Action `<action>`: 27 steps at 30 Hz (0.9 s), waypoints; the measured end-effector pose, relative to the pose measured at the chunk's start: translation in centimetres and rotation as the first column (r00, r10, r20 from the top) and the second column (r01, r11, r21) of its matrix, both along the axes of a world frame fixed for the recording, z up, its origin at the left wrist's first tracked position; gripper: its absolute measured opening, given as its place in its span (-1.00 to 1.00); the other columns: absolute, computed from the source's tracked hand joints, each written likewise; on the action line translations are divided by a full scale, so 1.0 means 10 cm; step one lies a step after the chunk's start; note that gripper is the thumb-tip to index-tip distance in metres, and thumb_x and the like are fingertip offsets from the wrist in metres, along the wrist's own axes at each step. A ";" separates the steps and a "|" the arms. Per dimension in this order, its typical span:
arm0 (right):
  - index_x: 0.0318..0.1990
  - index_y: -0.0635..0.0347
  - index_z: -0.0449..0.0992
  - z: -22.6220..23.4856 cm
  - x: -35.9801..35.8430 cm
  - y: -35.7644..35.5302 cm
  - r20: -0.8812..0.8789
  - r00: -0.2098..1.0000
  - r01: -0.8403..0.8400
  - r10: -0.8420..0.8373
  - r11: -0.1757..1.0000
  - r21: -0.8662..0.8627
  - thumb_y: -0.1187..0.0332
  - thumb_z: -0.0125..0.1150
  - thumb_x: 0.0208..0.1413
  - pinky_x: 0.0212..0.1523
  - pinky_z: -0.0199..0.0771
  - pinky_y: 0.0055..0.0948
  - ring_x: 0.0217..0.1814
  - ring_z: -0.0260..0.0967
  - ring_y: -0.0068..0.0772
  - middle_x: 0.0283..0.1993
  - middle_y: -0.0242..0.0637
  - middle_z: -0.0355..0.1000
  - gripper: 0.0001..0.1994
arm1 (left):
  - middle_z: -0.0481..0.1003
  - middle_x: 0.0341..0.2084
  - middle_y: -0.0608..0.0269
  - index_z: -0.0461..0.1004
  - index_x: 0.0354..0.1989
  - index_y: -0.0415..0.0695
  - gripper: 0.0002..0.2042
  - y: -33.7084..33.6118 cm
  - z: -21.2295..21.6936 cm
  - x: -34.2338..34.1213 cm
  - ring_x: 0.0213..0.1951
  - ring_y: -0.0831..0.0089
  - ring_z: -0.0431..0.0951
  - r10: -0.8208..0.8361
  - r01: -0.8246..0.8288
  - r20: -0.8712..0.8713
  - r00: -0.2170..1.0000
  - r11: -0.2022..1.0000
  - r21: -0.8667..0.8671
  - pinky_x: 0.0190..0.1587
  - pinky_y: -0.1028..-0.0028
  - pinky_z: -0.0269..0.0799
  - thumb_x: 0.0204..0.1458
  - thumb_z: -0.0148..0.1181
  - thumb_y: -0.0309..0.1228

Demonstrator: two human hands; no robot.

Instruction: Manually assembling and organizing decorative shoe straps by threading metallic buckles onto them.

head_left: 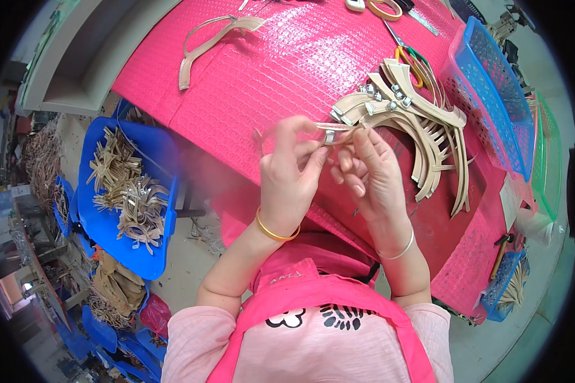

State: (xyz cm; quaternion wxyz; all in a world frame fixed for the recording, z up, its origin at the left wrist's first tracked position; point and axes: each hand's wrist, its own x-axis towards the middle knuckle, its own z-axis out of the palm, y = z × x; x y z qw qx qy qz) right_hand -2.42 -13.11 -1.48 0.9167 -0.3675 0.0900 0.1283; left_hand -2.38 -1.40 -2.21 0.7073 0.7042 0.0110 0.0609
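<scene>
Above the pink-covered table (236,96) my two hands meet at a thin beige strap (346,133) with a small silvery buckle (329,136). The thumb and fingers of my left hand (286,175) pinch it close to the buckle. My right hand (384,179) has thumb and forefinger closed on its other side, the remaining fingers loosely curled. Just beyond my right hand lies a pile of beige straps (428,124), several with silvery buckles at their ends. A separate curved beige strap (204,54) rests at the table's far left.
A blue bin (131,252) of bundled straps stands left, below the table. Scissors (400,46) and a tape roll (384,9) lie at the far edge. Blue (492,96) and green (546,159) baskets line the right. A hammer (500,255) is near a small blue basket (492,300).
</scene>
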 end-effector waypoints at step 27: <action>-0.45 0.30 0.43 -0.39 1.12 0.25 0.095 0.994 0.016 0.055 0.782 -0.624 0.26 0.15 -0.08 -0.38 0.26 -0.56 -0.45 0.23 -0.57 -0.51 -0.29 0.32 -0.76 | 0.48 -0.56 0.31 0.44 -0.25 -0.27 -0.76 0.76 0.08 1.14 -0.52 0.57 0.43 -0.274 0.210 0.031 0.961 0.799 0.564 -0.50 0.54 0.32 -0.14 0.15 -0.47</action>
